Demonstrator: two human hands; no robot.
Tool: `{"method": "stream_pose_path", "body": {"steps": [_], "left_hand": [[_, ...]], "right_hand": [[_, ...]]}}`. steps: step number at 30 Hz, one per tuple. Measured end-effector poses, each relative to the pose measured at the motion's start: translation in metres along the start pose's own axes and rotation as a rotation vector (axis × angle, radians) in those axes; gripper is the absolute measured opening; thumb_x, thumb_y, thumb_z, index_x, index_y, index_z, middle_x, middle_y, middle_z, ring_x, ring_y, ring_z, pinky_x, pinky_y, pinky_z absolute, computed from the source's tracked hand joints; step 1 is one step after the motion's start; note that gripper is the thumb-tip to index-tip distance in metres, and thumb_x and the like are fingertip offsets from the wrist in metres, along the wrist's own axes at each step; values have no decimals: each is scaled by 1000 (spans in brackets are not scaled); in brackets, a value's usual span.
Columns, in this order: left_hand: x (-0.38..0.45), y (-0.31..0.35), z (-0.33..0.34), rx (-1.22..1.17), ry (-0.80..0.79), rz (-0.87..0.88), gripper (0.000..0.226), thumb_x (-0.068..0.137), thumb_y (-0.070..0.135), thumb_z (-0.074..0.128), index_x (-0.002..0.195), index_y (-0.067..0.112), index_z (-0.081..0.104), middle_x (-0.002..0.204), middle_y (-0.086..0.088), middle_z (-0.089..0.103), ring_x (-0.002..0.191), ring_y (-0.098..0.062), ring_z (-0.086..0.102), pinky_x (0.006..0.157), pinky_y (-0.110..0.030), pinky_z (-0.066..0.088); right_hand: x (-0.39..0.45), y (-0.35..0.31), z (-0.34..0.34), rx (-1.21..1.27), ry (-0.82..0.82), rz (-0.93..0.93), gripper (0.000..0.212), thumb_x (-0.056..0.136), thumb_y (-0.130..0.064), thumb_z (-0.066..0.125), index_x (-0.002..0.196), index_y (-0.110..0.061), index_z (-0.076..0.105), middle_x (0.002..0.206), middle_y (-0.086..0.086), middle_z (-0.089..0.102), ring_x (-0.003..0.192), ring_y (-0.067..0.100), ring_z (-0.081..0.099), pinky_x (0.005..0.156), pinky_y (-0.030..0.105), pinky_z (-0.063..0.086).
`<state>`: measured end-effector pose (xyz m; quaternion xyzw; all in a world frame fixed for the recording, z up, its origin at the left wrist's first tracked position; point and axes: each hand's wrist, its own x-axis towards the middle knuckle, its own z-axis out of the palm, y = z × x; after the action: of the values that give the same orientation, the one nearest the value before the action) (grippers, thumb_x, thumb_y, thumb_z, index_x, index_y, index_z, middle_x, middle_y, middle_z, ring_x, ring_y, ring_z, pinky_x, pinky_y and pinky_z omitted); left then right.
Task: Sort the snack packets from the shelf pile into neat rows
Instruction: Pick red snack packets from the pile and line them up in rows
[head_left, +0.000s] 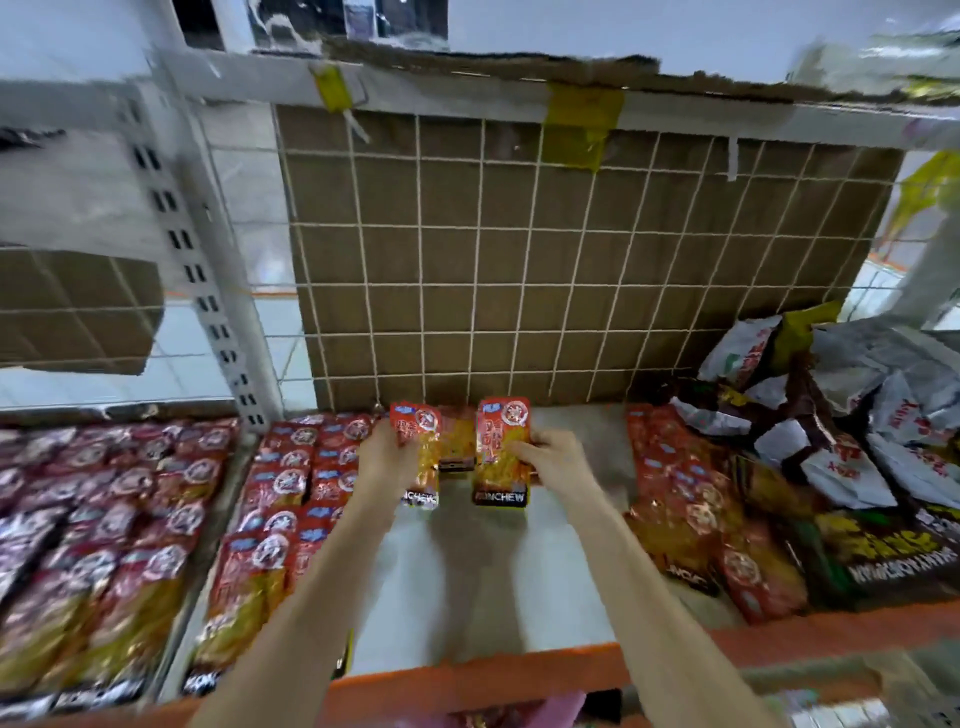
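My left hand (387, 457) grips a red-and-orange snack packet (423, 457) by its left edge, near the back of the shelf. My right hand (550, 457) grips a matching packet (501, 452) by its right edge. Both packets are held lengthwise above the pale shelf board (498, 587), a small gap apart. Between them another packet (457, 441) lies flat against the back. To the left, rows of the same red packets (291, 499) lie in lines. At the right a loose pile (696, 509) of red packets is heaped.
A wire grid with cardboard (561, 260) behind it closes the shelf's back. White and dark bags (841, 415) are piled at the far right. The neighbouring bay on the left holds more packet rows (104, 519). An orange rail (467, 680) edges the shelf front.
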<state>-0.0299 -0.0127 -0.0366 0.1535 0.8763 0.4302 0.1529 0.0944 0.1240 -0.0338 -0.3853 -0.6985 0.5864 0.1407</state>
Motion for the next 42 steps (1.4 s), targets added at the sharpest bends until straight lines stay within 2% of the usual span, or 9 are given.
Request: {"method": "stream_pose_path", "body": {"steps": [1, 4, 6, 9, 11, 14, 20, 28, 42], "left_hand": [[4, -2, -2, 47, -4, -27, 32, 94, 11, 49, 121, -4, 52, 120, -23, 58, 112, -35, 54, 89, -36, 41], [12, -1, -4, 182, -14, -73, 42, 92, 4, 44, 132, -9, 39, 129, -26, 51, 120, -38, 48, 94, -37, 39], [14, 1, -3, 230, -31, -80, 53, 91, 3, 42, 140, -9, 25, 137, -27, 41, 124, -38, 44, 98, -38, 38], [11, -1, 4, 404, -34, -18, 60, 95, 6, 39, 145, -9, 9, 145, -30, 22, 135, -40, 26, 110, -38, 24], [6, -7, 8, 530, 12, 62, 58, 95, 7, 40, 145, -7, 12, 145, -31, 20, 136, -42, 20, 113, -40, 17], [0, -19, 11, 627, 30, 205, 49, 97, 12, 38, 143, 2, 25, 147, -27, 19, 137, -42, 18, 113, -40, 17], [-6, -28, 14, 666, -45, 275, 51, 98, 17, 37, 146, 8, 21, 146, -18, 26, 132, -34, 28, 106, -37, 31], [-4, -20, 15, 705, -55, 247, 58, 95, 9, 43, 147, 4, 18, 148, -18, 20, 135, -33, 22, 108, -36, 32], [3, -22, 17, 731, -31, 271, 59, 98, 17, 44, 148, 6, 13, 151, -16, 20, 138, -33, 20, 108, -36, 32]], "right_hand": [[7, 0, 16, 2, -18, 12, 7, 89, 2, 57, 94, 0, 62, 74, 11, 60, 55, 12, 59, 51, 18, 49], [26, 5, 50, -99, 57, -11, 14, 85, -4, 61, 99, -2, 66, 88, 9, 63, 83, 22, 61, 70, 27, 49], [28, 3, 57, -233, 89, -49, 15, 87, -10, 60, 101, -6, 64, 92, 5, 61, 88, 20, 58, 68, 22, 39], [29, 6, 60, -424, 77, -73, 28, 91, -17, 58, 116, -4, 56, 110, 10, 62, 103, 25, 59, 77, 23, 41], [29, 8, 63, -493, 83, -104, 35, 91, -21, 59, 122, -5, 52, 120, 12, 60, 109, 28, 57, 88, 29, 45], [28, 11, 68, -528, 75, -135, 46, 90, -22, 61, 131, -9, 46, 126, 13, 53, 115, 27, 52, 95, 31, 43], [28, 12, 78, -604, 59, -209, 37, 93, -23, 55, 128, -14, 51, 123, 8, 58, 113, 24, 49, 93, 27, 38], [23, 12, 79, -640, 48, -269, 45, 99, -14, 44, 143, -19, 37, 134, 14, 34, 125, 28, 39, 105, 33, 38], [24, 14, 79, -744, 44, -306, 46, 101, -18, 40, 146, -20, 32, 134, 17, 36, 119, 30, 38, 98, 27, 33]]}}
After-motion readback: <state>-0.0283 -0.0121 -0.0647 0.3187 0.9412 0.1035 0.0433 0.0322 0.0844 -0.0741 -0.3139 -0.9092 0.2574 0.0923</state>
